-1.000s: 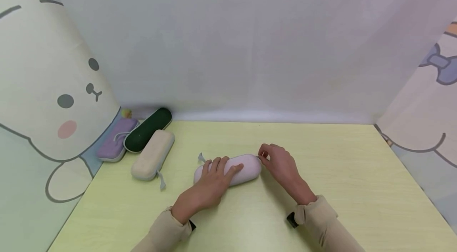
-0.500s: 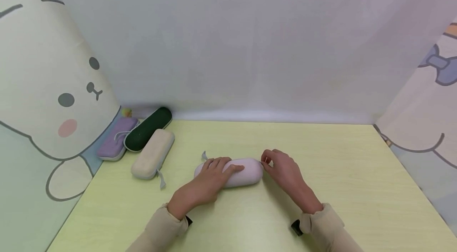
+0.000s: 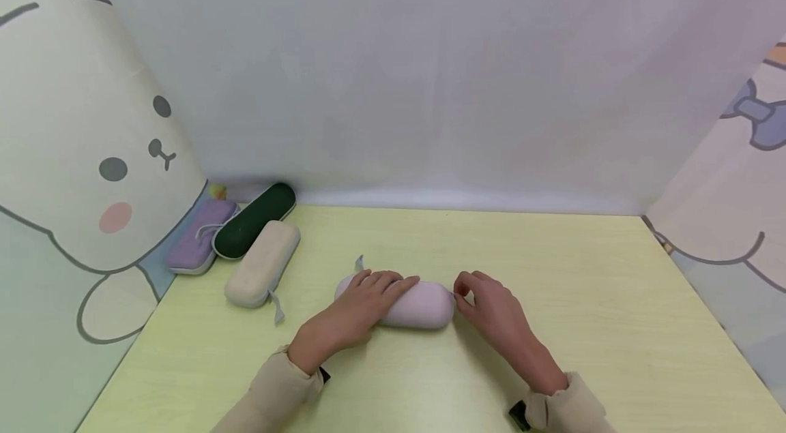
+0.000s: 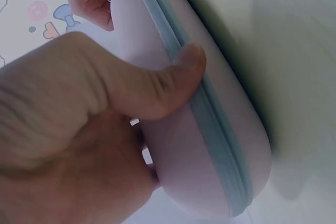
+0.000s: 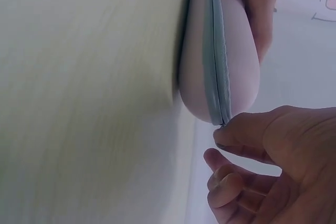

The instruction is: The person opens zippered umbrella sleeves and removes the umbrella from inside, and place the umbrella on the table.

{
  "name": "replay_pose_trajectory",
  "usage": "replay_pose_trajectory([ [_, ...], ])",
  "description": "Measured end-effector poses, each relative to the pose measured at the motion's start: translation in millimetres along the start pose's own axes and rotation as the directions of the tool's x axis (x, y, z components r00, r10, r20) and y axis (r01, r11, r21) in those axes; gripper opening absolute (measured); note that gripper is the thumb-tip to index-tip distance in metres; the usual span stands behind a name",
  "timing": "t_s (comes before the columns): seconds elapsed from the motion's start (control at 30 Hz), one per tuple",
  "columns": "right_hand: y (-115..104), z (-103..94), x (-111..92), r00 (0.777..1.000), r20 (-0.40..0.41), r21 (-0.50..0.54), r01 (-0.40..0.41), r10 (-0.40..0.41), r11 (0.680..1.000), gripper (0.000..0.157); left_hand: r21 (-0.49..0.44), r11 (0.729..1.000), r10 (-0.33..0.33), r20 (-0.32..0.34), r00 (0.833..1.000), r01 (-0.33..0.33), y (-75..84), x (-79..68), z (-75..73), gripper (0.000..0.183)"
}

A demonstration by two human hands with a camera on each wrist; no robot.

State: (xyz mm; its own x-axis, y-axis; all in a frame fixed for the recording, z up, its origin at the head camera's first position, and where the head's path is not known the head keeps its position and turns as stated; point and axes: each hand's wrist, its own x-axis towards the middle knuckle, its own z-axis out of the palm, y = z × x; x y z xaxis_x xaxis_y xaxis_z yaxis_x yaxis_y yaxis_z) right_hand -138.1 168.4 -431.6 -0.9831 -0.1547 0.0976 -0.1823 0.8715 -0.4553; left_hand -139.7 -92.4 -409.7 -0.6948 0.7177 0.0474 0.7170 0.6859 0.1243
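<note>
Pink case point(image 3: 424, 306) shifted nearer, lay crosswise; left grip point(image 3: 356, 310) clasped it; right grip point(image 3: 494, 310), right end, apparently pinched zip pull point(image 5: 221, 126).

If the table point(image 3: 626, 310) is a clock, a purple case point(image 3: 199, 242), a green case point(image 3: 254, 220) and a cream case point(image 3: 260, 266) lie close together at ten o'clock. A pale cloth point(image 3: 430, 78) hangs at twelve o'clock. A cartoon animal point(image 3: 80, 140) is printed at ten, another cartoon figure point(image 3: 731, 201) at two.
</note>
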Motion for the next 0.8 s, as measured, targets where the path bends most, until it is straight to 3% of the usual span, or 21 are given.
replay_pose_trajectory([
  [0.3, -1.7, -0.7, -13.1, 1.0, 0.018, 0.018, 0.006, -0.006, 1.0, 0.016, -0.05, 0.999, 0.019, -0.016, 1.0, -0.02, -3.5, 2.8, -0.2, 0.076],
  [0.47, -2.5, -2.9, -19.7, 0.999, 0.028, 0.031, 0.032, -0.033, 0.999, 0.016, -0.096, 0.995, 0.017, -0.002, 1.0, -0.017, -5.0, 5.6, -3.5, 0.076],
  [0.63, -3.1, -3.1, -28.0, 0.994, 0.027, 0.08, 0.102, -0.104, 0.992, 0.019, -0.152, 0.988, 0.033, -0.017, 0.999, -0.036, -8.1, 10.2, -3.6, 0.066],
  [0.8, -6.8, -0.5, -37.4, 0.982, 0.022, 0.103, 0.182, -0.185, 0.978, 0.022, -0.139, 0.986, 0.082, -0.069, 0.994, -0.091, -13.0, 13.4, 2.3, 0.068],
])
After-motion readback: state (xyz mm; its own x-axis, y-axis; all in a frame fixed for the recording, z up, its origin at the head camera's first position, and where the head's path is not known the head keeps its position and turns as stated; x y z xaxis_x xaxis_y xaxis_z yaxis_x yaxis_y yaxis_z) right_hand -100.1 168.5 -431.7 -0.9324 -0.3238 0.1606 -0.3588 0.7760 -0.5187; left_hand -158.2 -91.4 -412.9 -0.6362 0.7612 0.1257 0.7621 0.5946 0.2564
